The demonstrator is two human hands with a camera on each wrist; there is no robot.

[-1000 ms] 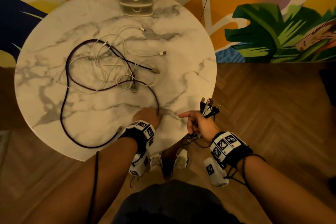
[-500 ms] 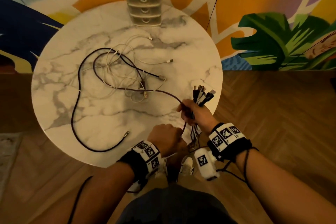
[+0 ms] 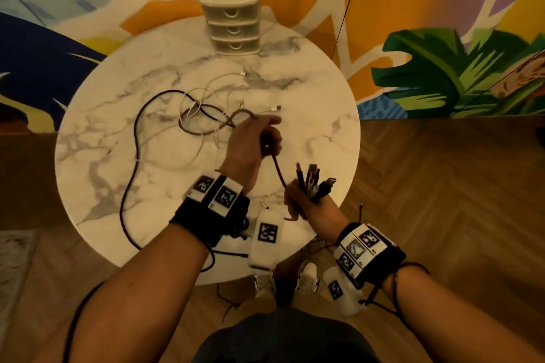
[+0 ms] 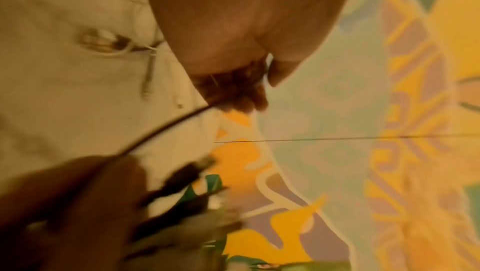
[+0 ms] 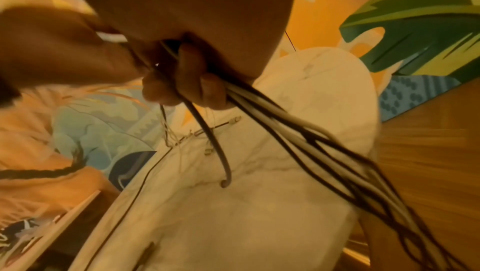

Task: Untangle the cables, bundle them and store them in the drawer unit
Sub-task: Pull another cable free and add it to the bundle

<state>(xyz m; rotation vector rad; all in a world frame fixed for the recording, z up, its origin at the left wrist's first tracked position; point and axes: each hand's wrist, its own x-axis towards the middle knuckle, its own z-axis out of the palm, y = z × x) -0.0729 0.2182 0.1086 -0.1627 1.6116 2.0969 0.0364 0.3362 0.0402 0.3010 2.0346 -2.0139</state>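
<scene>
On the round marble table (image 3: pixel 97 127) lies a tangle of thin white cables (image 3: pixel 203 91) and a long dark cable (image 3: pixel 129 186). My left hand (image 3: pixel 259 138) is over the tangle's right side, fingers curled round the dark cable. That cable runs back from it to my right hand (image 3: pixel 298 203) at the table's front right edge. The right hand grips a bundle of cable ends (image 3: pixel 312 183), plugs pointing up. In the right wrist view the bundle's black and white cables (image 5: pixel 298 131) trail down from my fingers (image 5: pixel 192 82). The left wrist view, blurred, shows the dark cable (image 4: pixel 161 129) leaving my left hand (image 4: pixel 233 88).
A cream drawer unit (image 3: pixel 233 9) with three shut drawers stands at the table's far edge, against a painted wall. Loose white plug ends (image 3: pixel 275 108) lie just beyond my left hand. Wooden floor surrounds the table; my feet (image 3: pixel 306 277) are under its front edge.
My left hand has moved from the table's front edge forward to the tangle, along the dark cable. The right hand keeps the bundle at the front right edge.
</scene>
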